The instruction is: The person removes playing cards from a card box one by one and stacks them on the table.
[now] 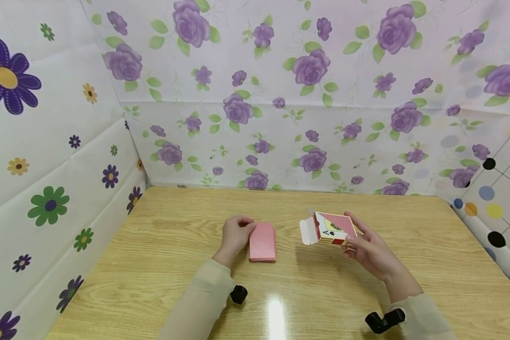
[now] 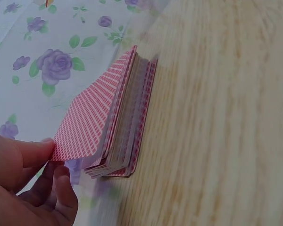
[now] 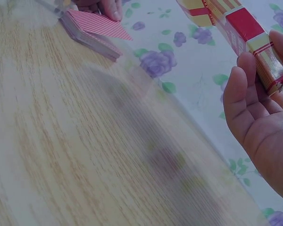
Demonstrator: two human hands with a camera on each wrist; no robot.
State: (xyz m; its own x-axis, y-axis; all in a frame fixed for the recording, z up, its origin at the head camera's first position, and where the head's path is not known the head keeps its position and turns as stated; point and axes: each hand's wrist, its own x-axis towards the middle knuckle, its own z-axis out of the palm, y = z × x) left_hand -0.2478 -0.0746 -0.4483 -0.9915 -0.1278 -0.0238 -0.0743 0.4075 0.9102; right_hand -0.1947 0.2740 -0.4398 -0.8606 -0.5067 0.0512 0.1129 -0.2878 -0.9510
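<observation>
A deck of red-backed playing cards (image 1: 262, 243) lies face down on the wooden table, left of the middle. At its far left corner, my left hand (image 1: 234, 234) pinches the top playing card (image 2: 87, 122) between thumb and fingers. In the left wrist view that corner is bent up off the stack, whose layered edges (image 2: 127, 127) show below. My right hand (image 1: 376, 255) grips a card box (image 1: 333, 226) above the table, right of the deck. The box is tilted, its flap (image 1: 308, 231) hangs open toward the left, and an ace of spades shows on its face.
The wooden table (image 1: 153, 283) meets a wall of purple-flowered cloth (image 1: 280, 141) at the back. Patterned cloth (image 1: 68, 189) also hangs on the left, and dotted cloth (image 1: 497, 212) on the right. Black wrist mounts (image 1: 384, 321) sit on both sleeves.
</observation>
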